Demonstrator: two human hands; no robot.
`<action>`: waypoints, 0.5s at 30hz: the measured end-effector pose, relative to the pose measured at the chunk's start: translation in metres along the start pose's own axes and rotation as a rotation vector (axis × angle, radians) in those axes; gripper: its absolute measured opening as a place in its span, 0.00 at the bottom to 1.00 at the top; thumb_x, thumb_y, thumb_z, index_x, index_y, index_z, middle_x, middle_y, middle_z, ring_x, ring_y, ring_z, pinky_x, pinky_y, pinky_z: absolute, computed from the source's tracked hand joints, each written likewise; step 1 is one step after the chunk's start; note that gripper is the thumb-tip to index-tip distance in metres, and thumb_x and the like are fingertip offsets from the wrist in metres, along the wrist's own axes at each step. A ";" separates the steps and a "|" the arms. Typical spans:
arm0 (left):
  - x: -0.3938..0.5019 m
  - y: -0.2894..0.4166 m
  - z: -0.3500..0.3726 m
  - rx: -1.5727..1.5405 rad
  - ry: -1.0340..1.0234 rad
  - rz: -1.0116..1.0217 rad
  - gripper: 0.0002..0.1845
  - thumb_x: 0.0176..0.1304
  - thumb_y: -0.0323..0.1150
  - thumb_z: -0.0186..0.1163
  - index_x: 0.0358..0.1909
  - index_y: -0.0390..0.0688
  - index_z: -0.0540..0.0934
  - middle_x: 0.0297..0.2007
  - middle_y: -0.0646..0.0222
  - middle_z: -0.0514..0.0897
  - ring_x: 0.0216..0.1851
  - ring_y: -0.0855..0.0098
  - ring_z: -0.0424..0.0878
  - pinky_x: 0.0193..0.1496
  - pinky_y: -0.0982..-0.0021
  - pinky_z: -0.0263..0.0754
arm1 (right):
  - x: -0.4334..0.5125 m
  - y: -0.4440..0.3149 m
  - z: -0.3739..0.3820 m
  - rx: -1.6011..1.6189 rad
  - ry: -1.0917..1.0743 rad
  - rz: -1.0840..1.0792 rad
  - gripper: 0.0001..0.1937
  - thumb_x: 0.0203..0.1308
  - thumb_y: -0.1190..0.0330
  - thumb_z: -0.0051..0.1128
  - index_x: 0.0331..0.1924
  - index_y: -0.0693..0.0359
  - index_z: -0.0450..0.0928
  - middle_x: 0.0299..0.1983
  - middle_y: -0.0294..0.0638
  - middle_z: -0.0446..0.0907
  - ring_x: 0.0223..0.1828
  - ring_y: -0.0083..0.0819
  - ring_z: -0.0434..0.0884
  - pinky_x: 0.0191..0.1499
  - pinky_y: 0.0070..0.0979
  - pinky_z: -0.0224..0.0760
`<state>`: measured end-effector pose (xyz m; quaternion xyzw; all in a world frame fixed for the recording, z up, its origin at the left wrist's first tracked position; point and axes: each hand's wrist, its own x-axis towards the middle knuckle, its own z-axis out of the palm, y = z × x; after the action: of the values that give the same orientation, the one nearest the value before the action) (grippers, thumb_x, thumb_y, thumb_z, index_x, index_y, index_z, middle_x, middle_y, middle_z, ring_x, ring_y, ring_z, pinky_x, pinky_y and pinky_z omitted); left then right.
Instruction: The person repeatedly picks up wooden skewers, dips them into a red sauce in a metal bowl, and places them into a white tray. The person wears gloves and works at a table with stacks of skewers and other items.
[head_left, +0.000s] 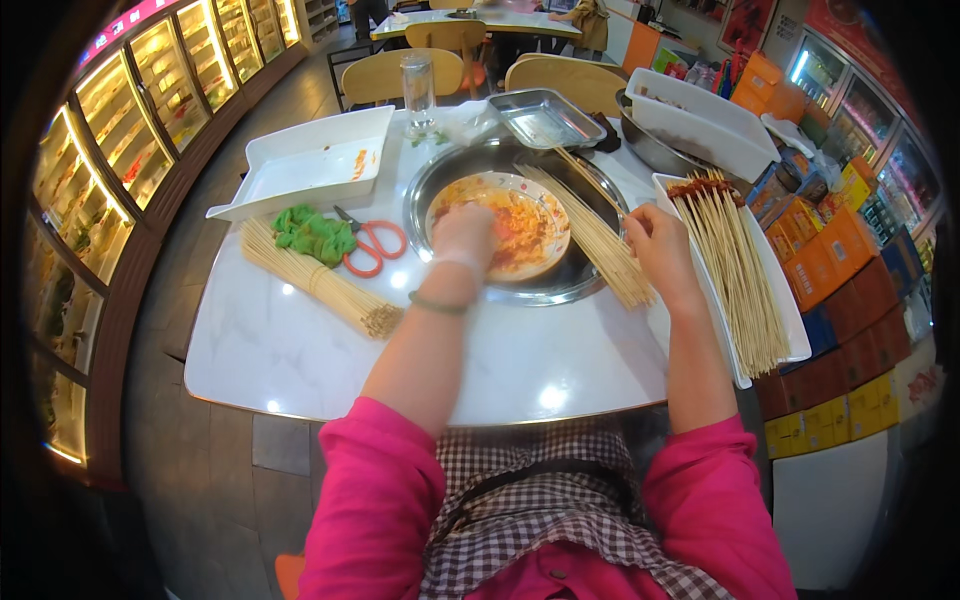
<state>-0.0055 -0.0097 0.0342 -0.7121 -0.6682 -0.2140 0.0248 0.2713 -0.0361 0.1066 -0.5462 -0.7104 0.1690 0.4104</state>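
My left hand (463, 234) reaches into a round plate of sauced food pieces (529, 229); its fingertips are blurred and partly hidden. The plate stands in a round metal pan recess (517, 296) in the table. In my right hand (660, 247) is a thin bamboo skewer (589, 175), pointing up and left. Loose bamboo skewers (592, 240) lie beside the plate, across the metal rim. On the right, a long white tray (796, 337) holds many skewers with red, sauced food (705, 187) at their far ends.
At the left lie a tied bundle of skewers (322, 281), a green crumpled cloth item (315, 234), red-handled scissors (379, 247) and a white tray (285, 161). Farther back stand a glass (418, 94), a metal tray (547, 120) and a white bin (697, 120) over a metal bowl (652, 146).
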 end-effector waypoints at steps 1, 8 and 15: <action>-0.001 0.000 -0.001 -0.132 0.027 -0.019 0.10 0.57 0.32 0.62 0.40 0.41 0.85 0.43 0.55 0.85 0.45 0.52 0.83 0.51 0.58 0.78 | -0.003 -0.006 0.000 0.168 -0.034 0.080 0.08 0.65 0.71 0.58 0.34 0.69 0.80 0.23 0.40 0.79 0.23 0.25 0.78 0.29 0.23 0.71; 0.006 -0.021 0.024 -1.171 -0.028 -0.277 0.15 0.71 0.27 0.55 0.56 0.34 0.77 0.40 0.64 0.85 0.40 0.75 0.84 0.43 0.73 0.82 | -0.017 -0.037 0.023 0.879 -0.027 0.054 0.09 0.74 0.70 0.48 0.48 0.66 0.76 0.26 0.28 0.70 0.21 0.11 0.62 0.23 0.11 0.52; -0.008 0.003 -0.001 -1.891 -0.148 -0.437 0.16 0.73 0.27 0.50 0.60 0.37 0.72 0.50 0.59 0.81 0.45 0.65 0.84 0.47 0.66 0.84 | -0.023 -0.068 0.030 0.976 0.117 -0.040 0.10 0.74 0.71 0.46 0.49 0.69 0.76 0.23 0.28 0.68 0.21 0.12 0.61 0.24 0.12 0.53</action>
<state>-0.0035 -0.0176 0.0336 -0.3100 -0.3378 -0.6168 -0.6398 0.2067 -0.0741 0.1257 -0.2850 -0.5344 0.4433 0.6608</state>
